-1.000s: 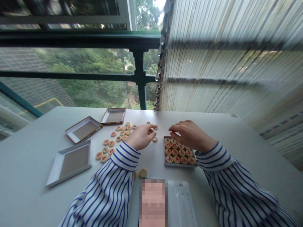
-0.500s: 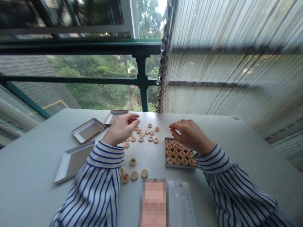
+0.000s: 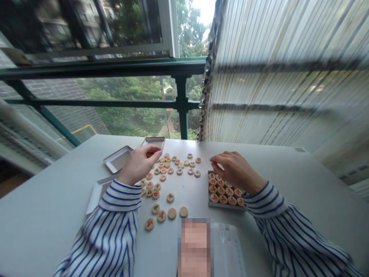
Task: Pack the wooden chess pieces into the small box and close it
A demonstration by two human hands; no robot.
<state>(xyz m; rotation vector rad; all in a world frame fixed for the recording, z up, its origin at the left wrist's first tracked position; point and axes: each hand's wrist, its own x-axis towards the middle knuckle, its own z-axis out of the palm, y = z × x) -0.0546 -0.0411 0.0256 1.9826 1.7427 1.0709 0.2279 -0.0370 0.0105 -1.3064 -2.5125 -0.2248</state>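
My left hand (image 3: 141,161) hovers over the left part of the scattered round Chinese chess pieces (image 3: 170,197), its thumb and fingers pressed together. Whether anything sits in that pinch is hidden. My right hand (image 3: 236,169) is above the far side of a shallow box (image 3: 226,206), fingers curled down and thumb bent in to meet them. No piece shows at its fingertips. Rows of pieces with mostly red characters (image 3: 222,199) fill the box's near part; my hand and wrist cover its far right. Loose pieces have red or black characters, and some show blank faces.
Shallow trays or lids lie left: one at the back (image 3: 161,139), one beside it (image 3: 115,159), and a larger one (image 3: 96,196) partly under my left arm. A clear plastic case (image 3: 227,246) lies at the near edge, beside a pixelated patch. A string curtain (image 3: 259,96) hangs beyond the table (image 3: 288,184).
My left hand's thumb and fingers have come together, and it has drawn left and back from the pieces' middle. My right hand's thumb has closed toward its fingers. The view has turned slightly left.
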